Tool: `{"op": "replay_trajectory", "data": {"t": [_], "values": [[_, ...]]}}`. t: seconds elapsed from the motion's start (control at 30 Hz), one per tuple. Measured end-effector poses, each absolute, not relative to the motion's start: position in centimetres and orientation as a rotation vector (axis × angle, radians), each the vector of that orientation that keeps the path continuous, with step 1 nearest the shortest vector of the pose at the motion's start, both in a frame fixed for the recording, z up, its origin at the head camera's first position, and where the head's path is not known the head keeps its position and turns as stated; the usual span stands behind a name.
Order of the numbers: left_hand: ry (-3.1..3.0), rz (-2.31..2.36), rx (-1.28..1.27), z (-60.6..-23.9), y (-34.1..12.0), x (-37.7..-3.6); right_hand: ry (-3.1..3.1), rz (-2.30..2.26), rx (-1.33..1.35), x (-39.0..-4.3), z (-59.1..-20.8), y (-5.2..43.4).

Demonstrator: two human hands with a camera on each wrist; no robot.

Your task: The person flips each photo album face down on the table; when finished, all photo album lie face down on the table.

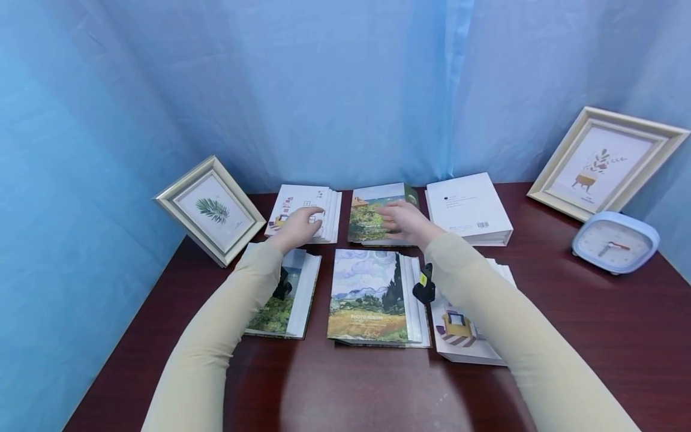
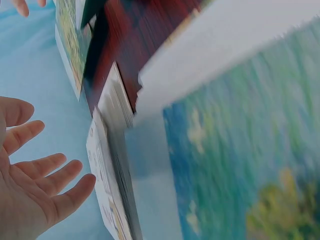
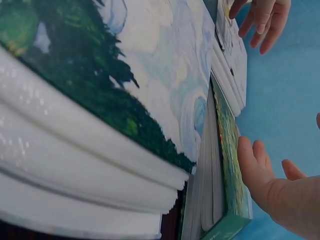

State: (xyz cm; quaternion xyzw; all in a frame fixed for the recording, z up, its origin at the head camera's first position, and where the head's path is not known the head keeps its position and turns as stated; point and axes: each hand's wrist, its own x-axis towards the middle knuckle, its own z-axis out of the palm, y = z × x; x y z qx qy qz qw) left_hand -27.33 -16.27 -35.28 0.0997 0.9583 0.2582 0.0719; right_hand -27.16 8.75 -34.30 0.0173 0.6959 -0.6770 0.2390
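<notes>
- Landscape photo album (image 1: 375, 213) lies flat in the middle of the back row on the counter (image 1: 567, 336), near the far edge, between the white album stack (image 1: 305, 211) and the white box album (image 1: 468, 207).
- Right hand (image 1: 406, 221) hovers over the landscape photo album, fingers spread and relaxed, grip released, nothing held; whether it touches the cover, cannot tell.
- Left hand (image 1: 300, 227) is over the white album stack toward the back left, fingers straight, grip released; the left wrist view shows an open palm (image 2: 35, 190) beside the stack's edge.
- Front row: a partly covered painted album (image 1: 291, 294) under the left sleeve, a cypress-painting album (image 1: 369, 294) at centre, and a white illustrated album (image 1: 459, 330) under the right sleeve.
- Leaf-print frame (image 1: 212, 210) leans by the back left corner.
- Plant-print frame (image 1: 607, 161) leans at the back right; a pale blue clock (image 1: 615, 241) stands in front of it, near the right edge.
- Blue curtain (image 1: 345, 84) hangs behind the counter.
</notes>
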Motion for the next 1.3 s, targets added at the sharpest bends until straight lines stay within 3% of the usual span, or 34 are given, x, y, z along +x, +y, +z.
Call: {"op": "replay_trajectory", "data": {"t": [1.3], "values": [[2.871,0.828,-0.034,-36.3,-23.2,-26.8,1.914,-1.802,-0.043,-26.9,-37.1,1.3]]}}
